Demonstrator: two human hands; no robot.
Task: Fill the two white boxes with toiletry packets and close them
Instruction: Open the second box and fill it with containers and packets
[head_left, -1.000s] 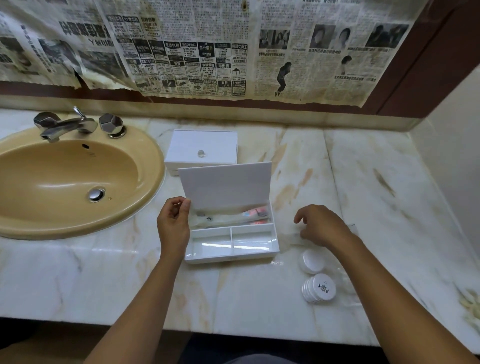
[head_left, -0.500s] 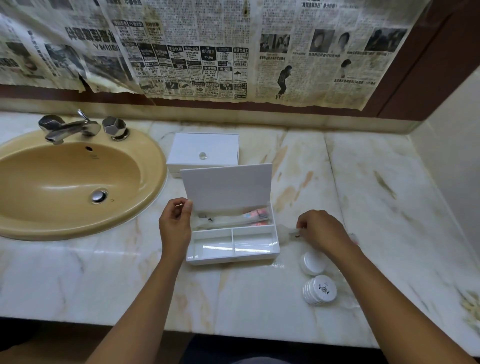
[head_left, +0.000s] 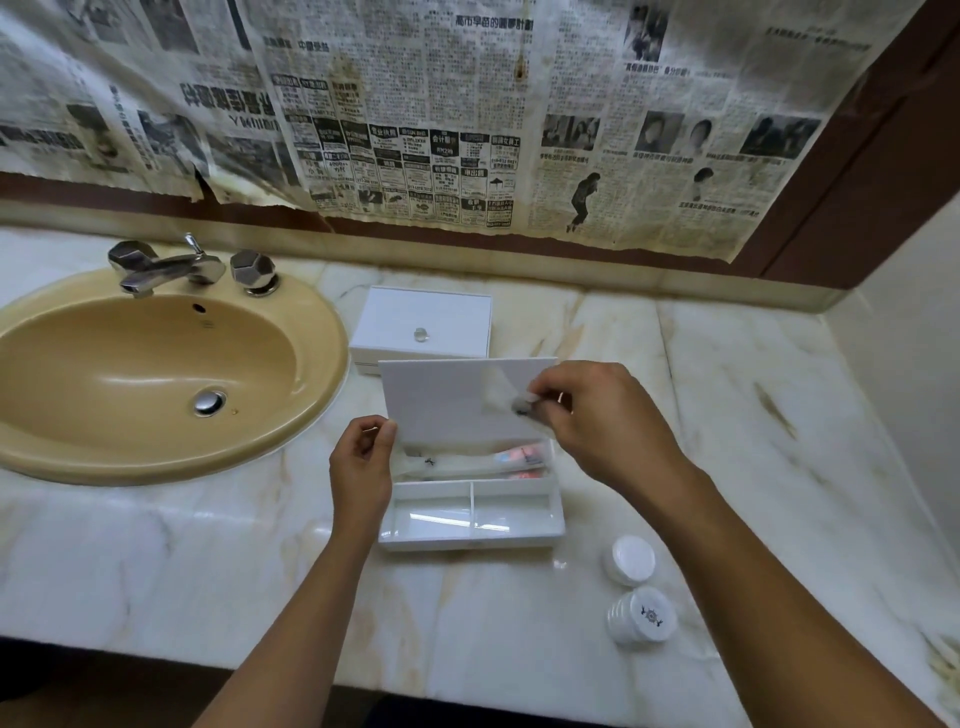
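White boxes: the near white box (head_left: 470, 512) stands open on the marble bench (head_left: 727, 415), its lid (head_left: 441, 400) raised upright at the far side; the far white box (head_left: 421, 325) sits closed just behind it, a small clear knob (head_left: 421, 334) on its lid. Far compartment of the open box: long toiletry packets (head_left: 483, 460) with pink-red print toward the right end. Two near compartments show only their glossy floors. Left hand (head_left: 363, 462): fingers curled, thumb and forefinger pinching the left edge of the raised lid. Right hand (head_left: 597, 421): held above the right part of the open box and in front of the lid, fingertips pinching a clear packet (head_left: 511, 400) with a small dark item inside; the packet is blurred and its contents cannot be made out. Right of the open box, near the bench's front edge: two stacks of round white packets, the farther stack (head_left: 629, 560) plain on top, the nearer stack (head_left: 643, 616) bearing a dark emblem. Left: a tan oval sink (head_left: 311, 332) set into the bench, with a chrome tap (head_left: 161, 265) and faceted handles at its far rim. Behind: newspaper sheets (head_left: 441, 119) covering the wall
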